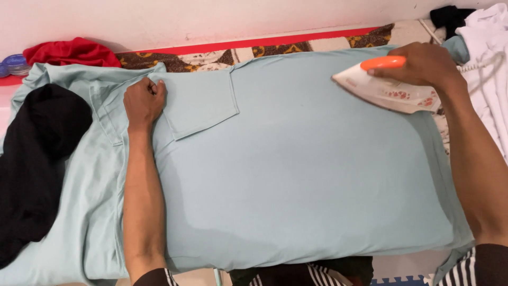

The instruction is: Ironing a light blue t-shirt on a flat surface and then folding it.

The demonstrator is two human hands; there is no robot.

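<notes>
While the left hand [144, 101] presses fisted on the shirt [296, 159], the right hand [423, 64] grips the iron [389, 91].

Spread flat across the middle of the ironing surface [407, 259]: a shirt [296, 159], collar toward the left edge, pocket [203, 103] toward the far edge. Pressed on the shirt just left of the pocket: the left hand [143, 100]. Near the far right corner, resting on the shirt: an iron [389, 92], gripped from above by the right hand [423, 63]. Draped over the left end, on the shirt: a dark garment [37, 159]. Behind it, at the far left corner: a crumpled cloth [69, 53]. Beyond the right edge: a pile of laundry [489, 47].
</notes>
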